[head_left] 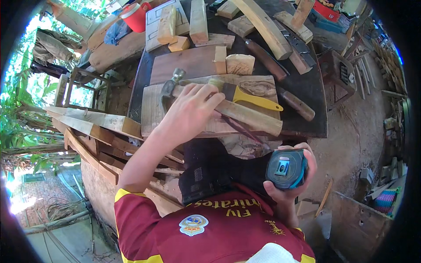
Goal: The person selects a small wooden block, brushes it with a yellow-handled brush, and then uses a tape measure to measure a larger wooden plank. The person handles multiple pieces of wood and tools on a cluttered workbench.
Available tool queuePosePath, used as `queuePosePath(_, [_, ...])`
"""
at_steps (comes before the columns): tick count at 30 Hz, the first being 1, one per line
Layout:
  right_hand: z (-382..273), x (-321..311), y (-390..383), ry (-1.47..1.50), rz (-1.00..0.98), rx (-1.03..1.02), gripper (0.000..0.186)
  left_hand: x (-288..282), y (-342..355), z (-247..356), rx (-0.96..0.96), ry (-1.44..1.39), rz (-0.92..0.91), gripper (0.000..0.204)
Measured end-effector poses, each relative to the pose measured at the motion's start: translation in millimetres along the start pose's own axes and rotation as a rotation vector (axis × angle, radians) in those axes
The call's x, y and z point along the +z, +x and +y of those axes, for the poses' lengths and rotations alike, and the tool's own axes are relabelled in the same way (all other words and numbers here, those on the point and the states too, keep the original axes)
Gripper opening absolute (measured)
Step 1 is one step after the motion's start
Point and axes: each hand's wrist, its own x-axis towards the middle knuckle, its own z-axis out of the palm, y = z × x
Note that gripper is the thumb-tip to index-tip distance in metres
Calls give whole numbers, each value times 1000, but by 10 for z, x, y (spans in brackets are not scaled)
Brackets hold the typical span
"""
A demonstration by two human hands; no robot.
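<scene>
My left hand (pixel 193 107) curls over the wooden handle of a claw hammer (pixel 252 117), close to its metal head. The hammer lies slantwise on a wide wooden board (pixel 151 111), its handle end toward the right. Beside it rests a brush with a yellow handle (pixel 256 101); my fingers partly cover its bristle end. A thin dark reddish stick (pixel 241 130) shows under the handle. My right hand (pixel 307 164) is wrapped round a teal and black tape measure (pixel 283 170), held up near my body off the table's front edge.
Wood blocks (pixel 198 22) and a curved wooden piece (pixel 263 28) lie on the dark table (pixel 322 116). Near the right edge are wooden-handled tools (pixel 298 105). A red jug (pixel 135 17) stands back left. Cut timbers (pixel 96 125) lean at my left; a stool (pixel 337 72) is right.
</scene>
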Motion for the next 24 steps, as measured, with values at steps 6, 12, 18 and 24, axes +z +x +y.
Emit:
queuePosePath(6, [83, -165, -120, 38, 142, 53, 95, -81, 56, -104, -21, 10, 135, 41])
queuePosePath(12, [198, -305, -142, 43, 146, 38, 97, -398, 198, -354, -80, 50, 362, 38])
queuePosePath(18, [274, -313, -156, 54, 158, 51, 97, -420, 445, -740, -161, 48, 376, 32])
queuePosePath(24, [250, -298, -181, 60, 197, 100, 97, 17, 483, -1026, -282, 165, 212, 36])
